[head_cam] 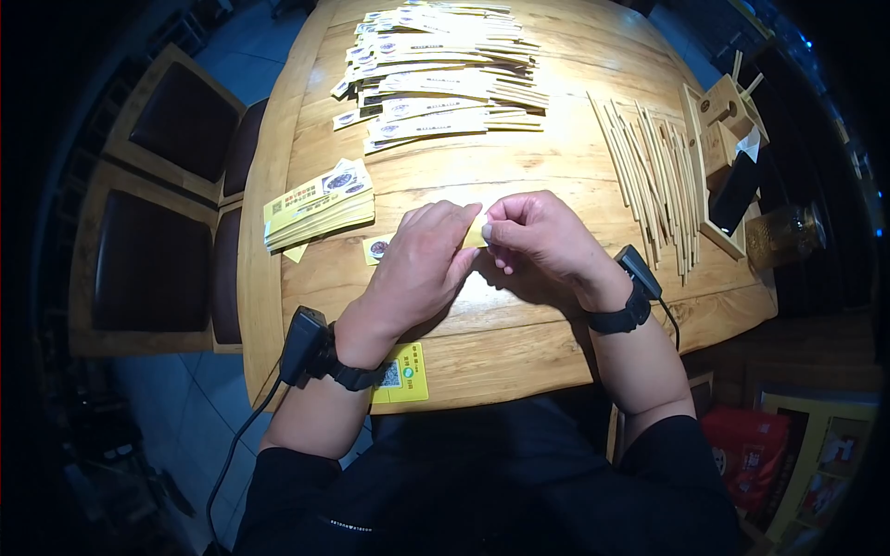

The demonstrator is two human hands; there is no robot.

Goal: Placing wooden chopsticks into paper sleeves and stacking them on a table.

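Note:
My left hand (431, 260) and my right hand (532, 233) meet over the middle of the wooden table. Between them they pinch the end of a yellow paper chopstick sleeve (475, 235). The sleeve's other, printed end (374, 250) shows left of my left hand; the part between is hidden under that hand. Left of it lies a stack of flat yellow paper sleeves (323, 201). Beyond my hands is a heap of sleeved chopsticks (438, 83), wooden ends pointing right. Loose wooden chopsticks (650, 181) lie to the right of my right hand.
A wooden caddy (723, 236) at the right edge holds a dark phone (733, 191); a glass jar (786, 236) stands beside it. A yellow card with a printed code (410, 375) lies at the near edge, partly under my left wrist. Chairs (156, 264) stand at the left.

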